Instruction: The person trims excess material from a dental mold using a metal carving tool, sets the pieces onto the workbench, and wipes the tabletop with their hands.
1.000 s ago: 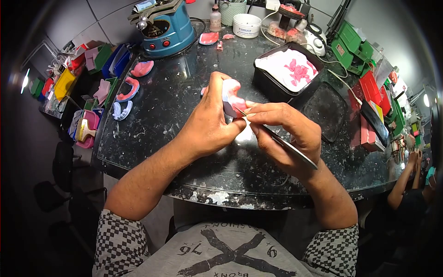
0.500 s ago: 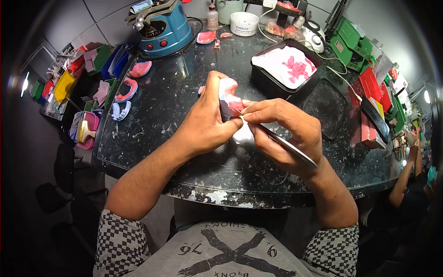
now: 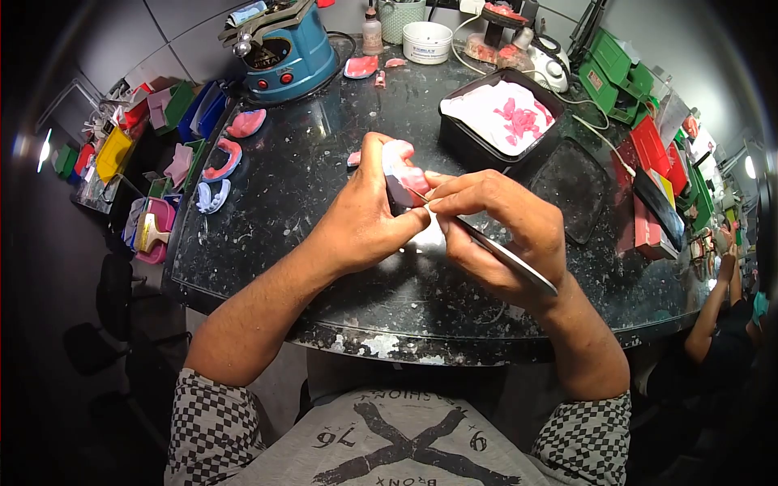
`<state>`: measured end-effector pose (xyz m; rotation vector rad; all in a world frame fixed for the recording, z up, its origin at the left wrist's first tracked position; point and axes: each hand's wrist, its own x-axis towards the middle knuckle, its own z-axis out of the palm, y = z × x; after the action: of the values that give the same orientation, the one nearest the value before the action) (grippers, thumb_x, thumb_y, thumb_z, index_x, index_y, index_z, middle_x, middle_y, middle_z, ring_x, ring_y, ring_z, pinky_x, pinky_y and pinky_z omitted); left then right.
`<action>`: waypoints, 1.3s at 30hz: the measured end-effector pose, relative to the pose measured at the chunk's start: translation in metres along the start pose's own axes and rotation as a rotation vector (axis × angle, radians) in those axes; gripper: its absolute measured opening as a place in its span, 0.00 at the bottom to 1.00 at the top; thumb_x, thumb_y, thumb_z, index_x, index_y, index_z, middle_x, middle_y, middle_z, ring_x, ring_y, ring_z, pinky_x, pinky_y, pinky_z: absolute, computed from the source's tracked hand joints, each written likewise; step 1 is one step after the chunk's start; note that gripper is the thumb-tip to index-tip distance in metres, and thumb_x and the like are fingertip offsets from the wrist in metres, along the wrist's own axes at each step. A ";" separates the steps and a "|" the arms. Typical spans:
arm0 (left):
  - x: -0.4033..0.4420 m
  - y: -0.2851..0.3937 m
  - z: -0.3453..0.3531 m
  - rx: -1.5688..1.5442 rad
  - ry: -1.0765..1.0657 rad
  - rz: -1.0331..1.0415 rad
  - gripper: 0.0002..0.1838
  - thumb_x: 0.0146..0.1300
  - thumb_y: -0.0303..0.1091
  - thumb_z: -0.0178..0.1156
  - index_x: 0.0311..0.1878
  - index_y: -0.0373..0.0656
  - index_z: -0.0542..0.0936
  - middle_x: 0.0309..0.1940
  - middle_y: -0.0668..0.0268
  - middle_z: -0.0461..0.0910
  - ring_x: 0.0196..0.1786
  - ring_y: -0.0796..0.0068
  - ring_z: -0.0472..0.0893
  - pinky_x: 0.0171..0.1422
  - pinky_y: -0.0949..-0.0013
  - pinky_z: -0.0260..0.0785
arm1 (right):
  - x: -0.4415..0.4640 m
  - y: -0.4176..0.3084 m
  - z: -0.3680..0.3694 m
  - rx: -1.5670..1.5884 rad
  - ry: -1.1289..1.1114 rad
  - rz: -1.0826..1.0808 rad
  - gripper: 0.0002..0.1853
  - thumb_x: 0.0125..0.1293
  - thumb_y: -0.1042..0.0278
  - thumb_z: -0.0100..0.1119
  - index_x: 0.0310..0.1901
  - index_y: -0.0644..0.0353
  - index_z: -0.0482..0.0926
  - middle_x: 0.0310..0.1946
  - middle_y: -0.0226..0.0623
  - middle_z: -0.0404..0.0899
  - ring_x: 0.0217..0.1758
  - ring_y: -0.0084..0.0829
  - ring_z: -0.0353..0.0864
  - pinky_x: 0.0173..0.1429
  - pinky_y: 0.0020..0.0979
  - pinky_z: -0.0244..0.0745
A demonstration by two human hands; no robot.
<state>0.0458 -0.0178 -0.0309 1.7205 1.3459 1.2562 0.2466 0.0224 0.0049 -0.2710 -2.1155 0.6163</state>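
My left hand [image 3: 363,212] is closed around a pink and white dental model [image 3: 403,162] with a dark base, above the middle of the table. In my right hand [image 3: 504,231] a slim metal tool [image 3: 512,261] is pinched like a pen. The tool's thin tip touches or nearly touches the model's lower pink edge, close to my left thumb. Fingers and palm hide part of the model's left side.
On the black table [image 3: 389,312] stand a blue machine [image 3: 290,61], a white tub [image 3: 427,42] and a black box [image 3: 496,121] with pink scraps. Pink and white molds [image 3: 223,159] lie at left. Coloured bins [image 3: 616,77] line the right. A co-worker's arm [image 3: 713,304] shows at far right.
The model and my left hand have shifted slightly left and tilted a little. My right hand has moved slightly with them, still holding the tool. The view has shifted slightly.
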 end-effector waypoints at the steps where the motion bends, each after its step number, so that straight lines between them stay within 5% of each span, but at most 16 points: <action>1: 0.000 0.000 0.001 0.000 -0.001 0.000 0.34 0.54 0.28 0.70 0.60 0.42 0.61 0.48 0.64 0.70 0.53 0.75 0.73 0.63 0.67 0.68 | 0.000 0.001 0.000 0.004 0.012 -0.007 0.13 0.55 0.84 0.69 0.42 0.64 0.81 0.40 0.44 0.86 0.50 0.42 0.89 0.53 0.36 0.83; 10: -0.002 -0.002 0.004 0.005 -0.021 -0.028 0.35 0.58 0.27 0.69 0.63 0.40 0.59 0.53 0.60 0.70 0.58 0.73 0.73 0.66 0.64 0.69 | -0.001 0.002 0.002 0.021 0.040 0.013 0.11 0.57 0.82 0.69 0.41 0.65 0.81 0.39 0.44 0.85 0.50 0.43 0.90 0.53 0.36 0.83; 12: -0.001 -0.005 0.005 0.114 0.023 0.031 0.42 0.61 0.38 0.75 0.65 0.31 0.55 0.54 0.44 0.76 0.58 0.59 0.80 0.65 0.55 0.73 | -0.001 0.001 0.003 0.020 0.054 0.024 0.10 0.57 0.82 0.69 0.41 0.65 0.81 0.39 0.44 0.85 0.50 0.43 0.90 0.53 0.36 0.83; 16: -0.002 -0.010 0.007 0.120 0.057 0.082 0.41 0.61 0.39 0.75 0.64 0.34 0.56 0.52 0.46 0.76 0.57 0.58 0.81 0.63 0.55 0.74 | -0.004 0.002 0.006 0.177 0.064 0.136 0.08 0.59 0.81 0.68 0.41 0.65 0.83 0.39 0.45 0.87 0.53 0.42 0.90 0.56 0.35 0.83; 18: -0.003 -0.003 0.007 -0.007 0.058 0.024 0.33 0.61 0.26 0.68 0.63 0.41 0.58 0.53 0.60 0.71 0.57 0.74 0.74 0.64 0.64 0.71 | -0.004 0.001 0.006 0.271 0.068 0.184 0.08 0.60 0.81 0.68 0.41 0.66 0.83 0.39 0.45 0.87 0.54 0.42 0.90 0.57 0.35 0.82; 31: 0.001 -0.007 0.003 -0.070 0.052 0.086 0.32 0.62 0.20 0.66 0.61 0.43 0.56 0.58 0.54 0.73 0.61 0.70 0.78 0.66 0.64 0.73 | 0.001 0.004 0.005 0.077 0.058 -0.046 0.13 0.55 0.86 0.68 0.42 0.65 0.83 0.41 0.44 0.87 0.55 0.42 0.89 0.65 0.41 0.80; 34: 0.003 -0.003 0.004 -0.219 0.026 0.059 0.34 0.63 0.24 0.69 0.62 0.44 0.55 0.61 0.52 0.72 0.63 0.68 0.77 0.67 0.62 0.74 | 0.003 0.002 0.000 -0.004 -0.050 -0.113 0.13 0.54 0.86 0.68 0.42 0.64 0.83 0.42 0.43 0.87 0.55 0.41 0.89 0.71 0.47 0.75; 39: 0.007 -0.001 0.003 -0.660 -0.094 0.068 0.33 0.62 0.21 0.69 0.59 0.48 0.55 0.61 0.51 0.72 0.64 0.64 0.77 0.68 0.60 0.74 | -0.001 0.004 -0.001 0.069 0.148 -0.132 0.14 0.55 0.86 0.68 0.43 0.63 0.85 0.42 0.39 0.88 0.54 0.39 0.89 0.73 0.52 0.72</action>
<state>0.0488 -0.0104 -0.0306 1.3349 0.7011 1.4303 0.2477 0.0262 0.0024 -0.1326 -1.9490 0.5725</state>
